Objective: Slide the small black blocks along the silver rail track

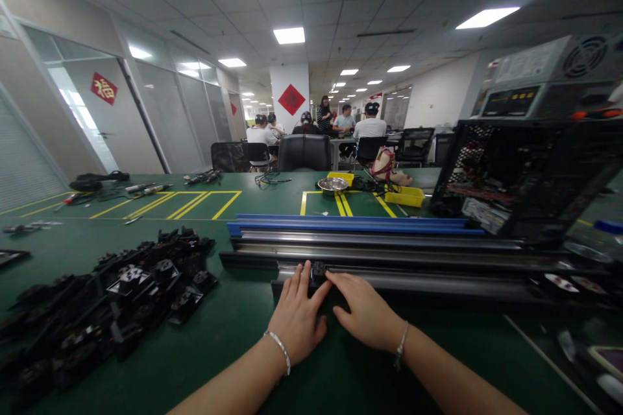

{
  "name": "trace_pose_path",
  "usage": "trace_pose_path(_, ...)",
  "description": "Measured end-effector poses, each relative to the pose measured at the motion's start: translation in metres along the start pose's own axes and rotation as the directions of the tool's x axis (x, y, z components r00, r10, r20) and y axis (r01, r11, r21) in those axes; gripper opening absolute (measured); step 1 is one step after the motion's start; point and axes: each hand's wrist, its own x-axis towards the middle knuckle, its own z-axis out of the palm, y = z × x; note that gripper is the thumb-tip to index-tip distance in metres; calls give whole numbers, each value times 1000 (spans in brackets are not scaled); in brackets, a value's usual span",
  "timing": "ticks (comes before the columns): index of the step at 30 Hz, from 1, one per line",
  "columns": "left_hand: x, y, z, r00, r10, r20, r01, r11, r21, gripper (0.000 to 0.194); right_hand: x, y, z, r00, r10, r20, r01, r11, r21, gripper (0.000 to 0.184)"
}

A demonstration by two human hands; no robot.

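Note:
A small black block with round openings, like a socket module (318, 270), sits at the near black metal rail (418, 282), close to its left end. My left hand (298, 316) lies over this rail with fingers stretched out, its fingertips beside the block's left side. From the right, my right hand (367, 312) reaches in; its index fingertip touches or nearly touches the block's right edge, and the thumb stands apart. The underside of the block is hidden. More black rails (389, 253) and a blue rail (350, 224) lie parallel behind.
A heap of black modules (131, 285) covers the table's left side. An open computer case (516, 175) stands at right. Toward the back are a metal bowl (333, 185), a yellow bin (405, 196), cables (272, 179) and tools (146, 189). Several people sit farther off.

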Motion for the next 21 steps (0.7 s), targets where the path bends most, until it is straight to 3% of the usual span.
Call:
trace_pose_path(13, 0, 0, 1, 1000, -2, -6, 2, 1000, 5, 72, 5, -2, 6, 994, 90, -57, -88, 995, 36, 58)
trace_pose_path(21, -1, 1, 3, 999, -20, -33, 19, 999, -27, 71, 5, -2, 9, 996, 73, -57, -73, 997, 6, 61)
